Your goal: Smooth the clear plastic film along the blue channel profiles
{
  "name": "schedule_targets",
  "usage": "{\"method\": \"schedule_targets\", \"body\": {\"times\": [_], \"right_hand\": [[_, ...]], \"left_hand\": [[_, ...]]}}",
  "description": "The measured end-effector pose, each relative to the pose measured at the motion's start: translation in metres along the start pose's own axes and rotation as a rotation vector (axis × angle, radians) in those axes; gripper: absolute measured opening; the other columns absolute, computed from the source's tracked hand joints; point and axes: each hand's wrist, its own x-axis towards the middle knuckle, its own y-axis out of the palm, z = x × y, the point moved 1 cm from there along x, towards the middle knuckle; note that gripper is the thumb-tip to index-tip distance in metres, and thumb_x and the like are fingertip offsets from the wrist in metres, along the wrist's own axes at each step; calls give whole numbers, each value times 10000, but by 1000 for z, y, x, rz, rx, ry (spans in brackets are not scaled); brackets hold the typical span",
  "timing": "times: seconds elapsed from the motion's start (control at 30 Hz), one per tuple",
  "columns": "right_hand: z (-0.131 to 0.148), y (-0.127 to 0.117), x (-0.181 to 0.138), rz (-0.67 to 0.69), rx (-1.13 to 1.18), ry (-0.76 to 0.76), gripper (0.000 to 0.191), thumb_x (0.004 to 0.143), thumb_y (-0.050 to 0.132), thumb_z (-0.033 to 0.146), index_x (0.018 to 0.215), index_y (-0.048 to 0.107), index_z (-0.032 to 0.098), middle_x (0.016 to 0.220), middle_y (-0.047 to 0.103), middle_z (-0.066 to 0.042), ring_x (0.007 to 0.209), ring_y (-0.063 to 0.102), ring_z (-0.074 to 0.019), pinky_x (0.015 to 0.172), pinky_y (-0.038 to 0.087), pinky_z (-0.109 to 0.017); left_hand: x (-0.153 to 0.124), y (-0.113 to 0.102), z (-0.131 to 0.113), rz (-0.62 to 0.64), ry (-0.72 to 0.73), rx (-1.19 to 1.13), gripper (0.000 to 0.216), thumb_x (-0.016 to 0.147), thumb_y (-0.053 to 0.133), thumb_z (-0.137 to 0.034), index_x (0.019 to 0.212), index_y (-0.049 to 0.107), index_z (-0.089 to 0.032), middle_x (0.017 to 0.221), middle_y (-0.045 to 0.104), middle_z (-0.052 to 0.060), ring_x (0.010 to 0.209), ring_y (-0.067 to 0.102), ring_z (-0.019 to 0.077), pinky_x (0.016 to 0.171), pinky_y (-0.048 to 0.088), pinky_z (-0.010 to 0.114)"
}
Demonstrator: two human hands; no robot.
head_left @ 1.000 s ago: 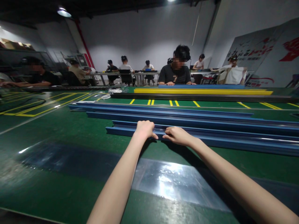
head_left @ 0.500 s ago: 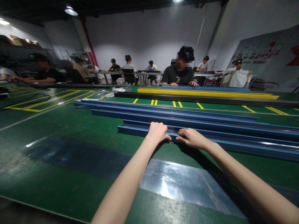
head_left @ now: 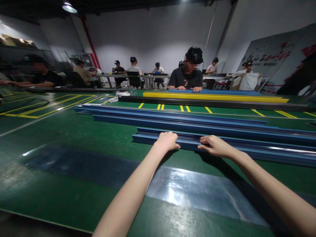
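The nearest blue channel-shaped profile (head_left: 148,138) is a long, straight length lying on the green tabletop, its open groove facing up. It runs off past the right side of the view. Close to its left end my left hand (head_left: 168,141) is closed over the near wall, thumb on the outside and the other fingers reaching into the groove, their tips hidden. A short way to the right, my right hand (head_left: 214,145) grips the same near wall between thumb and bent fingers. Behind it lie more blue profiles (head_left: 138,120), parallel and apart from my hands.
A clear plastic sheet (head_left: 195,187) lies on the green table (head_left: 61,200) before me. Farther back are a black profile (head_left: 222,105), a yellow profile (head_left: 212,96) and crumpled clear film (head_left: 122,94). Across the table a person (head_left: 187,79) rests both hands on another blue profile. Several people sit beyond.
The nearest blue profile has slid to the right along the table. My right hand has moved right with it, widening the gap to my left hand, which has shifted only slightly.
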Motion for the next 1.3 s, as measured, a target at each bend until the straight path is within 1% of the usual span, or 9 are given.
{"method": "schedule_targets", "body": {"times": [0.13,0.3,0.47,0.6,0.83,1.03,1.17,1.3], "right_hand": [[1,-3,-2,18,-7,24,366,852,347,387,598,509,180,724,568,-54,622,513,-130,595,335,-240],[3,-4,-2,28,-31,73,354,848,355,388,624,541,185,765,600,-67,645,538,-145,579,340,-240],[4,0,-3,-5,-39,116,333,844,363,413,767,594,185,847,631,-79,734,573,-170,627,370,-244],[11,0,1,-45,8,110,302,836,388,413,881,590,193,914,642,-67,791,577,-174,649,374,-244],[31,-4,15,-135,-23,89,252,816,437,424,772,554,205,793,614,-28,698,540,-140,572,328,-227],[40,-1,20,-153,-96,168,126,765,530,324,767,531,198,800,603,-21,677,534,-132,526,285,-221],[43,-1,21,-141,-115,183,147,776,518,347,765,530,201,815,611,-24,691,547,-140,518,275,-223],[47,3,23,-118,-124,166,185,797,488,377,813,540,200,856,624,-40,756,569,-166,548,301,-233]], "left_hand": [[-1,-3,3,31,0,-38,229,746,572,-389,895,626,-223,981,651,66,923,604,218,724,459,271],[-3,-9,12,-3,-45,-101,204,679,646,-367,826,631,-228,908,658,39,864,613,205,685,451,254],[-4,-14,21,-29,-77,-154,178,645,671,-365,743,630,-223,818,658,15,798,615,184,658,440,238],[-4,-14,21,-36,-81,-160,175,639,673,-362,723,622,-218,793,658,15,777,616,188,636,436,242],[-5,-13,20,-14,-87,-150,181,656,655,-375,741,620,-220,803,659,14,784,614,171,645,430,225],[-3,-10,22,-3,-59,-122,196,643,665,-361,772,621,-220,826,660,22,782,612,184,619,428,234],[-2,-9,29,28,-64,-166,201,632,671,-352,773,620,-218,805,659,11,748,604,157,593,412,210],[-4,-9,42,102,-83,-205,163,638,655,-329,745,620,-211,743,654,-1,686,588,136,537,380,199]]}}
